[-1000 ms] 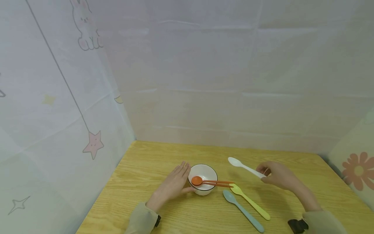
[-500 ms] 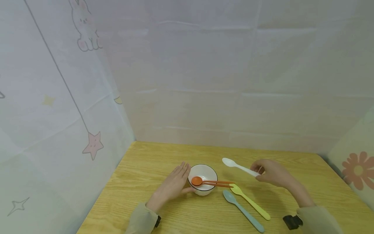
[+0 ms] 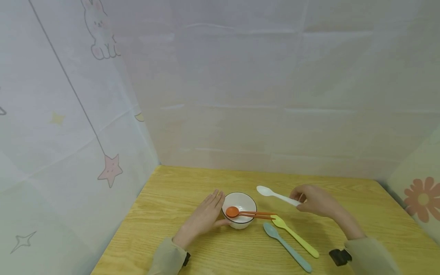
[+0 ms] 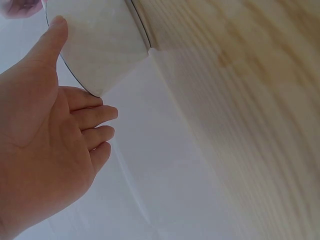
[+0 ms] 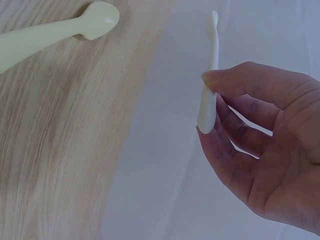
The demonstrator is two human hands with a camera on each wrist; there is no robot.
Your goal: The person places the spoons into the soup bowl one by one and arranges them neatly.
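My right hand pinches a white spoon near the end of its handle. The right wrist view shows the spoon between thumb and fingers, off the table. My left hand rests against the left side of a white dark-rimmed bowl. In the left wrist view its thumb and fingertips touch the bowl, and the fingers are loosely extended. An orange spoon lies in the bowl, with two slim orange handles leaning over the right rim; whether both belong to spoons, I cannot tell.
Right of the bowl, a yellow spoon and a blue-green spoon lie slanted on the wooden table. The yellow one sits close to the orange handle ends. Printed cloth walls stand behind and at both sides.
My right hand has carried the white spoon leftward, bringing its head nearer the bowl. The left hand, bowl and other spoons have stayed in place.
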